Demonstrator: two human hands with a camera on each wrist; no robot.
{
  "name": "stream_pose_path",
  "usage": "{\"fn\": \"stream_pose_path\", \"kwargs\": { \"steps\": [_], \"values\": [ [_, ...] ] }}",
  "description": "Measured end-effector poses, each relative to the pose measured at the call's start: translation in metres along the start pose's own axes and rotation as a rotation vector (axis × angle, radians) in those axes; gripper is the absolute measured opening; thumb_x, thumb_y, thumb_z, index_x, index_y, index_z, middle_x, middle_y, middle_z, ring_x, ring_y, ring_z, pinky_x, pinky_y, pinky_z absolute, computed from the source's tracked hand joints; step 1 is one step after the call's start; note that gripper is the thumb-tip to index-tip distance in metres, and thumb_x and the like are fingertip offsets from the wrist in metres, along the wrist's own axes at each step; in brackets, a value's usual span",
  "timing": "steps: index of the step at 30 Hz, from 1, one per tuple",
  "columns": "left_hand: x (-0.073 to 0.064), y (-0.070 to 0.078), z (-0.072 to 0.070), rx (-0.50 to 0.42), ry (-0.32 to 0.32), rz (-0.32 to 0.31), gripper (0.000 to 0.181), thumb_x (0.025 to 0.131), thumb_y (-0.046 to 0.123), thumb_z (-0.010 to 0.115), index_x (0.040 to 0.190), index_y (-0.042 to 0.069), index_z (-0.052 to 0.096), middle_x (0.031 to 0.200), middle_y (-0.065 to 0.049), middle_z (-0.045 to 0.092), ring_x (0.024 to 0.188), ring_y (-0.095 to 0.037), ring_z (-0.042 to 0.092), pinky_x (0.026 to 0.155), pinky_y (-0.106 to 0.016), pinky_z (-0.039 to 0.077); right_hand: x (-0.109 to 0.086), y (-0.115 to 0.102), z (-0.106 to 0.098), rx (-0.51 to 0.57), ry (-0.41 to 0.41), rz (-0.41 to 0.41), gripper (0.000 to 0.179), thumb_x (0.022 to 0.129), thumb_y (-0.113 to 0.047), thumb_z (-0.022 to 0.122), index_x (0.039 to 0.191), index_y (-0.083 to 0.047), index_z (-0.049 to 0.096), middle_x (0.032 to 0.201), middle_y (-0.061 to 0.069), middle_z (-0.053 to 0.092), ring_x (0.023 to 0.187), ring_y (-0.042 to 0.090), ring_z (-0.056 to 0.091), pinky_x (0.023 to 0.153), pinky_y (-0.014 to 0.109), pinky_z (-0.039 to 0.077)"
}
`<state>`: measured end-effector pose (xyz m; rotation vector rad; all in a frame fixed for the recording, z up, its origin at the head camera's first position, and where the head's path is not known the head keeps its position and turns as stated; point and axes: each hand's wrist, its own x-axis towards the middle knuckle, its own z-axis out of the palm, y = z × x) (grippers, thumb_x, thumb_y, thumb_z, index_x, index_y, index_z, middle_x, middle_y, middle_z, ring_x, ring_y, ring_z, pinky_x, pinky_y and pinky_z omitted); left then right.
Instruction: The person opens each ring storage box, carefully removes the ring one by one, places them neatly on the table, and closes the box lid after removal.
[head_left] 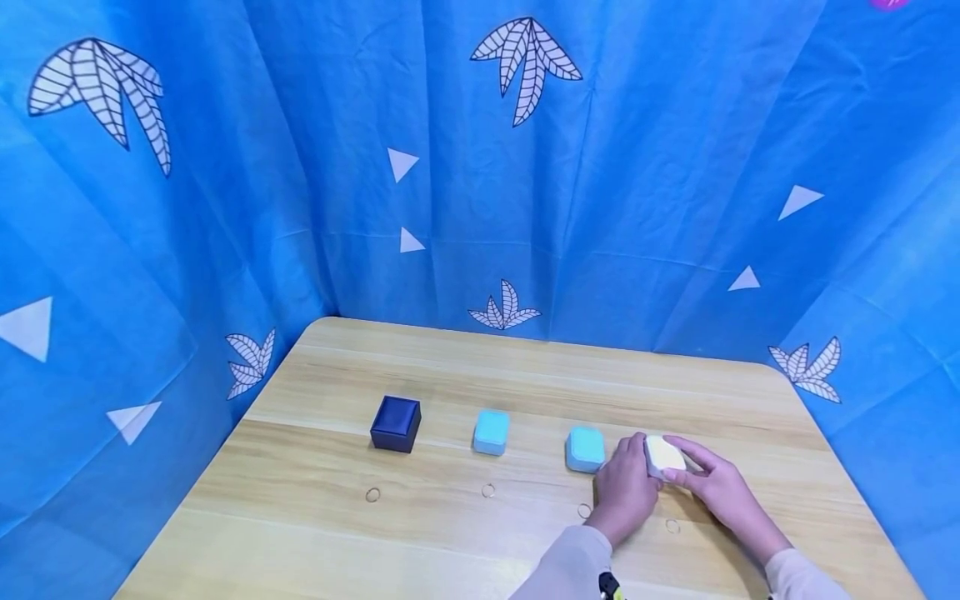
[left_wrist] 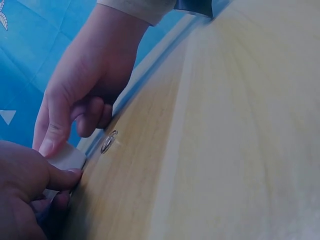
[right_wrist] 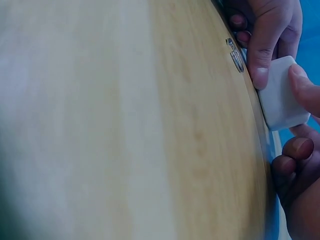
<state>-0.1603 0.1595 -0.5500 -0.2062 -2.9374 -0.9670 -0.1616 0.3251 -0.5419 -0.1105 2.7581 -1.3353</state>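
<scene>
A small white ring box (head_left: 664, 455) with rounded corners stands at the right of the row, its lid down. My left hand (head_left: 627, 490) holds it from the left side, thumb against its lower front. From the right, my right hand (head_left: 722, 492) grips the same box between thumb and fingers. The right wrist view shows the white box (right_wrist: 282, 95) with both thumbs on it. A thin ring (head_left: 672, 526) lies on the wood in front of the box, under my right wrist. Another ring (head_left: 584, 510) lies just left of my left hand.
Left of my hands stand a light blue box (head_left: 585, 450), a second light blue box (head_left: 491, 432) and a dark navy box (head_left: 396, 424). More rings lie before them, one ring (head_left: 488, 490) and another ring (head_left: 372, 494). Blue curtain (head_left: 480, 167) surrounds the wooden table (head_left: 315, 533).
</scene>
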Motion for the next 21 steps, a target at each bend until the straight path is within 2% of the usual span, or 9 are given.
{"fn": "stream_pose_path", "kwargs": {
  "steps": [2,3,6,8,9,10,15,18,21],
  "values": [
    [-0.001,0.0,-0.001,0.002,-0.002,-0.001,0.068,0.082,0.031,0.082,0.142,0.024,0.05,0.133,0.012,0.059,0.108,-0.007,0.064,0.086,-0.027,0.052,0.0,0.0,0.001,0.02,-0.002,0.001,0.067,0.093,-0.037,0.071,0.149,-0.01,0.048,0.153,0.024,0.044,0.129,0.045,0.054,0.087,0.013,0.045],
    [-0.001,0.001,-0.002,0.0,-0.004,-0.002,0.069,0.082,0.031,0.082,0.143,0.024,0.05,0.134,0.011,0.059,0.108,-0.008,0.064,0.086,-0.027,0.052,0.0,-0.001,0.001,0.044,-0.009,0.012,0.067,0.093,-0.036,0.072,0.15,-0.01,0.048,0.149,0.025,0.049,0.117,0.041,0.064,0.08,0.014,0.049],
    [-0.002,0.003,-0.007,-0.004,-0.022,-0.015,0.072,0.082,0.03,0.082,0.145,0.024,0.049,0.134,0.011,0.059,0.108,-0.009,0.064,0.087,-0.029,0.052,-0.001,-0.003,0.0,0.114,-0.039,0.056,0.068,0.092,-0.033,0.074,0.151,-0.012,0.046,0.101,0.019,0.071,0.072,0.022,0.068,0.059,0.021,0.051],
    [-0.002,0.005,-0.01,-0.005,-0.04,-0.025,0.074,0.081,0.032,0.083,0.146,0.024,0.048,0.132,0.01,0.06,0.106,-0.009,0.064,0.085,-0.03,0.053,-0.001,-0.004,-0.001,0.149,-0.062,0.08,0.069,0.091,-0.031,0.074,0.152,-0.013,0.045,0.072,0.005,0.062,0.054,0.011,0.054,0.049,0.025,0.047],
    [-0.002,0.005,-0.012,-0.01,-0.05,-0.031,0.075,0.081,0.033,0.083,0.147,0.024,0.047,0.131,0.009,0.06,0.105,-0.009,0.064,0.085,-0.031,0.053,-0.002,-0.004,-0.002,0.164,-0.076,0.09,0.069,0.092,-0.03,0.074,0.152,-0.014,0.044,0.063,-0.002,0.053,0.049,0.008,0.044,0.045,0.027,0.045],
    [-0.002,0.006,-0.014,-0.017,-0.06,-0.037,0.076,0.081,0.033,0.083,0.147,0.025,0.047,0.13,0.009,0.061,0.104,-0.01,0.064,0.084,-0.032,0.053,-0.002,-0.005,-0.002,0.164,-0.086,0.083,0.068,0.092,-0.029,0.073,0.152,-0.013,0.044,0.058,-0.006,0.046,0.05,0.008,0.045,0.046,0.027,0.045],
    [-0.004,0.01,-0.025,-0.119,-0.123,-0.073,0.082,0.079,0.032,0.084,0.15,0.024,0.044,0.135,0.004,0.056,0.107,-0.015,0.062,0.085,-0.037,0.055,-0.004,-0.004,-0.005,0.132,-0.086,-0.032,0.054,0.101,-0.026,0.062,0.149,-0.007,0.046,0.066,0.002,0.057,0.054,0.016,0.055,0.051,0.03,0.049],
    [-0.005,0.016,-0.039,-0.167,-0.159,-0.054,0.076,0.079,0.032,0.083,0.146,0.026,0.048,0.139,0.003,0.053,0.099,-0.016,0.063,0.078,-0.034,0.055,-0.004,-0.003,-0.006,0.083,-0.043,-0.134,0.045,0.105,-0.023,0.054,0.146,-0.005,0.049,0.102,0.01,0.063,0.061,0.015,0.06,0.052,0.03,0.051],
    [-0.005,0.023,-0.056,-0.13,-0.175,0.002,0.067,0.084,0.042,0.078,0.144,0.031,0.05,0.142,0.006,0.05,0.096,-0.014,0.063,0.076,-0.031,0.052,-0.002,-0.004,-0.006,-0.04,0.052,-0.203,0.041,0.106,-0.026,0.053,0.143,-0.008,0.055,0.134,0.012,0.054,0.09,0.007,0.063,0.072,0.018,0.051]
  ]
}}
